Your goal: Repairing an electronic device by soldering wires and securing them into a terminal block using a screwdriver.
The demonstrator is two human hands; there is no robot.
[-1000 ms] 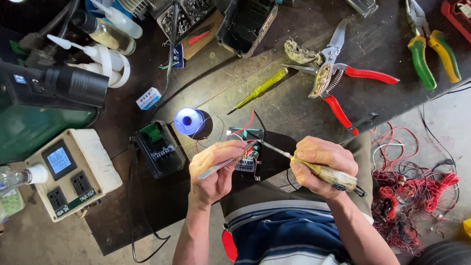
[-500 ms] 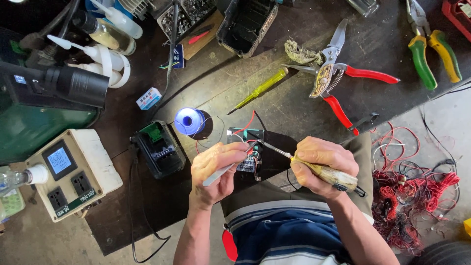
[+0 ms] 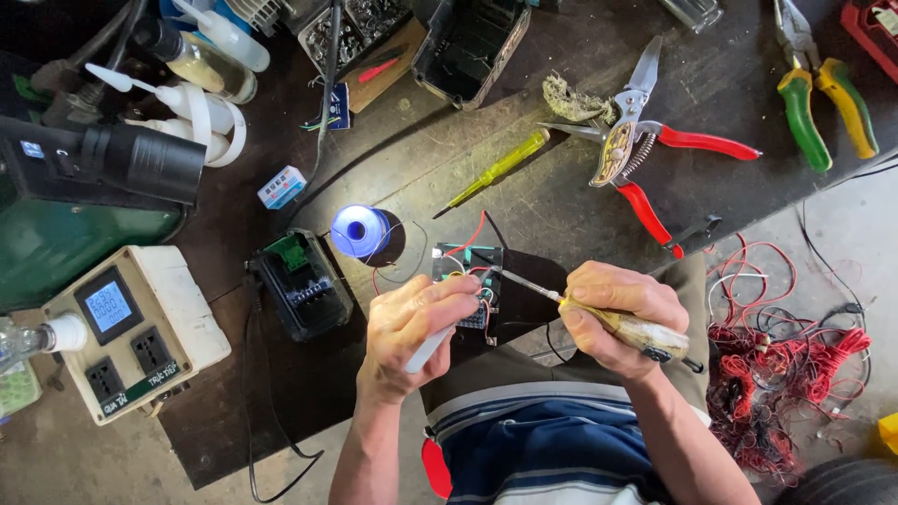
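My left hand (image 3: 412, 327) grips a thin white-handled tool, its tip on a small dark circuit board (image 3: 465, 266) with red and black wires. My right hand (image 3: 617, 313) is closed on a soldering iron (image 3: 645, 335) with a worn yellowish handle. The iron's metal tip reaches left onto the same board. Both hands meet over the board at the bench's front edge, above my striped shirt. A blue spool of solder wire (image 3: 358, 231) stands just left of the board.
A black battery case (image 3: 302, 285) and a white socket box with a display (image 3: 131, 327) sit at the left. A yellow screwdriver (image 3: 496, 170), red-handled shears (image 3: 655, 154) and green-yellow pliers (image 3: 823, 103) lie behind. Tangled red wires (image 3: 795, 374) lie on the floor at right.
My left hand has turned slightly and closed a little more over the white tool at the board. The right hand and the iron stay where they were.
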